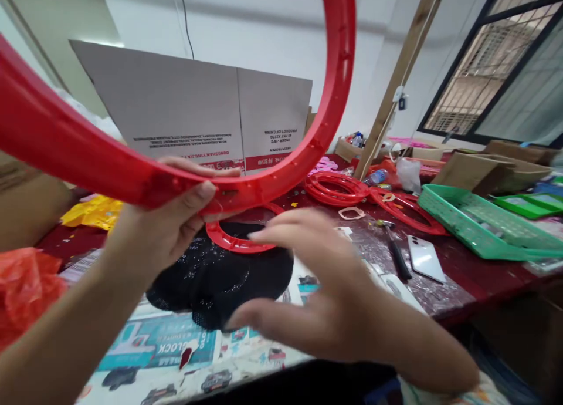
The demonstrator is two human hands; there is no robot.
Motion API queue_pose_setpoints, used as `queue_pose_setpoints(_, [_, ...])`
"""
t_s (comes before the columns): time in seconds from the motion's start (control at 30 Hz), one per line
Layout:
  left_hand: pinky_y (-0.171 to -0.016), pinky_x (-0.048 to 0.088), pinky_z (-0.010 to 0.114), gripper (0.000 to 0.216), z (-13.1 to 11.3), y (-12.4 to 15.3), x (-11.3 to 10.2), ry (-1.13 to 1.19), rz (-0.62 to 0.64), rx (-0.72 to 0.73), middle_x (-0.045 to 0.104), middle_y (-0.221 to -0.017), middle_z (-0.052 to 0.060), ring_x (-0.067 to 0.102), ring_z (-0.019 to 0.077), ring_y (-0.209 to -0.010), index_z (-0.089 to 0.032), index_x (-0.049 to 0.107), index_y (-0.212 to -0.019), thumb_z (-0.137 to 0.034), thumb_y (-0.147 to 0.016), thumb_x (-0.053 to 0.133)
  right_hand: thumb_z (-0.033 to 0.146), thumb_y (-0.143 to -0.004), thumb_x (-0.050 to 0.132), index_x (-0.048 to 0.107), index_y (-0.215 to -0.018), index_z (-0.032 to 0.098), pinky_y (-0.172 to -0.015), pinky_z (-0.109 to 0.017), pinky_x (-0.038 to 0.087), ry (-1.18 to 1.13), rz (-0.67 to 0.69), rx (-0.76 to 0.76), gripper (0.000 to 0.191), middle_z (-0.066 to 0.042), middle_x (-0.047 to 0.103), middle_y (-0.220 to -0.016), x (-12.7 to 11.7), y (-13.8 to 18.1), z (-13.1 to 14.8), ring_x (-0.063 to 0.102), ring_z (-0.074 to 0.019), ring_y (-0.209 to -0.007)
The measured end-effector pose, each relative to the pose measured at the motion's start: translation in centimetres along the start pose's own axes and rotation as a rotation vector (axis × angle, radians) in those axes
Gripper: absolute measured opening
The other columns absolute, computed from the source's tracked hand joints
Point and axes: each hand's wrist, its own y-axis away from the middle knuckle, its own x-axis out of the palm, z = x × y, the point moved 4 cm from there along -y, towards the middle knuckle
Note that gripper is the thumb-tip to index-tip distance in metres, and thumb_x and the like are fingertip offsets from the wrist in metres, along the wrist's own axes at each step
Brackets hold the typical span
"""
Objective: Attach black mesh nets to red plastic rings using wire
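Observation:
My left hand point(165, 220) grips the lower rim of a large red plastic ring point(285, 173), holding it up close to the camera; the ring arcs off the top and left of the view. My right hand point(325, 287) hovers just in front, fingers spread and holding nothing, above a black glittery fabric piece point(220, 276) lying on the table. A smaller red ring point(240, 240) rests on that fabric.
A cardboard sheet point(197, 111) stands behind the ring. More red rings point(336, 188) lie mid-table, with a screwdriver point(396, 252), a phone point(424, 258) and a green basket point(479, 226) to the right. An orange bag point(24, 287) sits at left.

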Motion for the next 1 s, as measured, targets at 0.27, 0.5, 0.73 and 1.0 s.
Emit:
queue_pose_setpoints(0.27, [-0.092,0.058,0.044,0.012,6.8,3.9,-1.5,0.084,-0.238,0.000,0.074,-0.105,-0.002,0.068,0.0236,-0.104,-0.027,0.058,-0.090,-0.022,-0.083,0.067,0.044,-0.069,0.077,0.060,-0.097,0.020,-0.081,-0.034,0.050,-0.232,0.091,0.152,0.040,-0.003,0.067,-0.091,8.0,-2.0,-8.9,0.065,-0.0194,-0.087])
queue_pose_setpoints(0.5, [-0.096,0.055,0.044,0.014,10.4,4.7,-3.5,0.083,-0.295,-0.035,0.070,-0.116,-0.001,0.063,0.0225,-0.114,-0.028,0.055,-0.099,-0.027,-0.087,0.062,0.042,-0.083,0.060,0.054,-0.073,0.019,-0.055,-0.023,0.044,-0.340,0.047,0.252,0.026,0.003,0.055,-0.064,9.0,-2.3,-12.2,0.051,-0.0094,-0.057])
queue_pose_setpoints(0.73, [-0.085,0.061,0.037,0.020,12.8,7.3,-4.4,0.118,-0.350,-0.135,0.070,-0.116,0.001,0.065,0.0229,-0.110,-0.028,0.055,-0.103,-0.023,-0.085,0.064,0.039,-0.086,0.059,0.056,-0.122,0.021,-0.059,-0.027,0.044,0.067,-0.067,0.140,0.041,0.005,0.049,-0.058,6.7,-2.0,-14.0,0.048,-0.0122,-0.053])
queue_pose_setpoints(1.0, [-0.088,0.059,0.035,0.012,14.7,12.3,-4.6,0.192,-0.431,-0.249,0.068,-0.119,-0.001,0.063,0.0194,-0.114,-0.033,0.055,-0.099,-0.039,-0.089,0.057,0.042,-0.083,0.063,0.068,-0.112,0.024,-0.062,-0.029,0.051,-0.158,0.102,0.268,0.034,-0.004,0.070,-0.083,7.4,-0.2,-16.9,0.063,-0.0149,-0.061])
